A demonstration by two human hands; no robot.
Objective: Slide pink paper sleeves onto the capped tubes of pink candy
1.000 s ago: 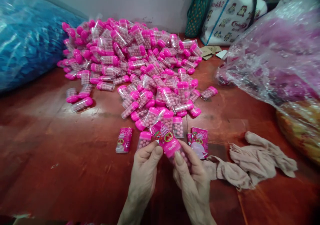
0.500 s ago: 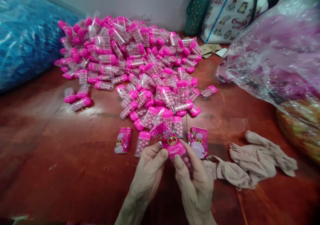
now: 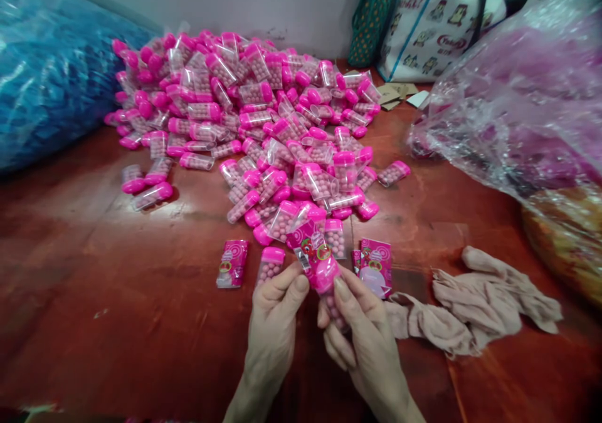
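Note:
Between both hands is a clear candy container [image 3: 333,310] with pink balls inside, its upper part inside a printed pink sleeve [image 3: 313,250]. My right hand [image 3: 360,323] is closed round the container, thumb on its front. My left hand [image 3: 279,304] pinches the left edge of the sleeve. Just behind my left hand lies another container [image 3: 271,263] with a pink cap. Flat printed sleeves lie on both sides, one at the left [image 3: 232,264] and some at the right [image 3: 376,266].
A large heap of pink-capped containers [image 3: 254,91] covers the back of the red table [image 3: 141,323]. Beige cloth [image 3: 475,304] lies at the right. A blue bag [image 3: 51,72] stands left, a clear bag with pink contents [image 3: 527,109] right, and a white printed bag [image 3: 433,28] behind.
The held container and sleeve have turned more upright. My right hand has rotated, its fingers now curled round the container's lower part. My left hand has shifted slightly left.

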